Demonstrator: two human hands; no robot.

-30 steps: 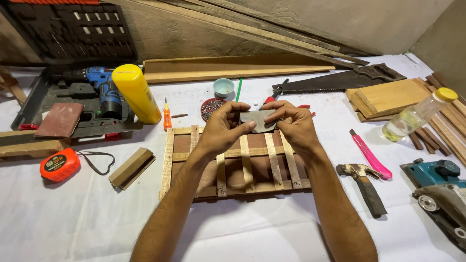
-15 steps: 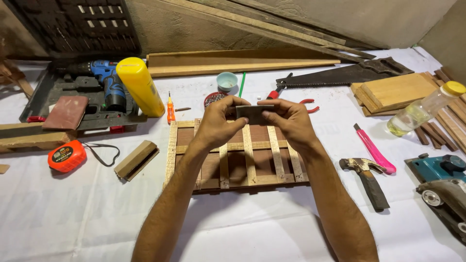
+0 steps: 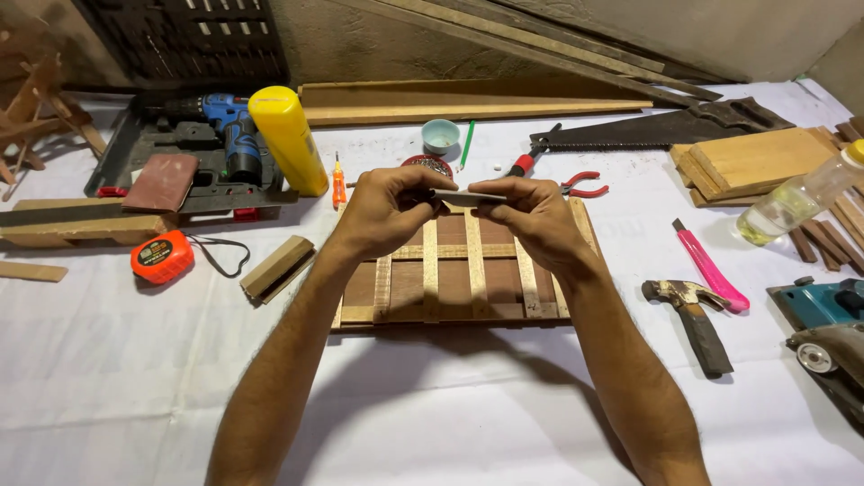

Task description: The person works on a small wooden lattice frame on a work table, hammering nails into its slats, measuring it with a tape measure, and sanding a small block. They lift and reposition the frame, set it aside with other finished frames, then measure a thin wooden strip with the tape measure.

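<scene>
My left hand and my right hand both pinch a small flat grey piece, seen nearly edge-on, held between the fingertips. It hovers just above the far edge of a slatted wooden panel with pale strips over dark wood, lying flat on the white-covered table. Both forearms reach in from the bottom of the head view.
Left: yellow bottle, blue drill in a black case, orange tape measure, wood block. Right: pink cutter, hammer, handsaw, red pliers, plastic bottle, stacked boards, blue power tool.
The grey piece has turned from showing its flat face to lying nearly edge-on between my fingertips. Both hands stay over the panel's far edge.
</scene>
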